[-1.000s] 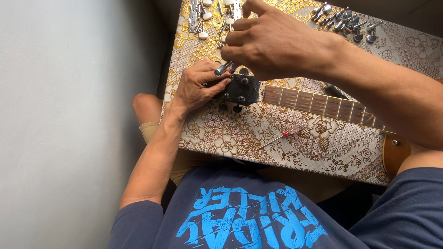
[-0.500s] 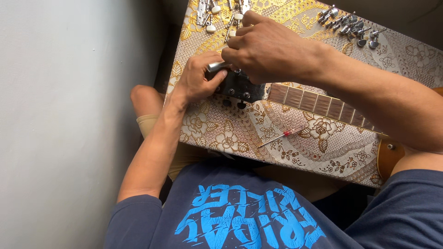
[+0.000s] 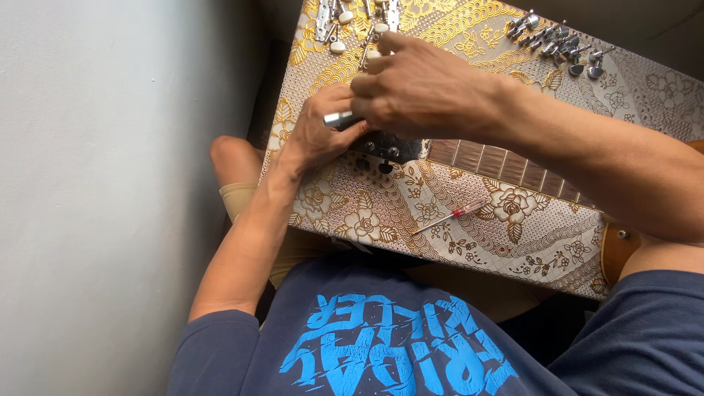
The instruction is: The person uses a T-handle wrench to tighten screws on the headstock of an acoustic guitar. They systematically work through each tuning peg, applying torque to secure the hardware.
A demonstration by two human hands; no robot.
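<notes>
A guitar lies across a low table with a gold floral cloth (image 3: 506, 235). Its dark headstock (image 3: 392, 150) sits under both my hands; the fretted neck (image 3: 506, 165) runs right to the orange body (image 3: 620, 253). My left hand (image 3: 319, 136) grips the headstock's left end from below. My right hand (image 3: 422, 92) is closed above the headstock, and a small silver cylindrical part (image 3: 339, 118) pokes out from between the two hands. Which hand holds that part is hidden.
A thin red-handled screwdriver (image 3: 451, 215) lies on the cloth below the neck. Loose tuning pegs (image 3: 557, 44) sit at the table's far right, more metal tuner strips (image 3: 345, 18) at the top left. A grey wall (image 3: 110, 183) fills the left.
The view has shifted slightly. My right hand has slid left over the headstock, and the silver part now shows between the hands further left.
</notes>
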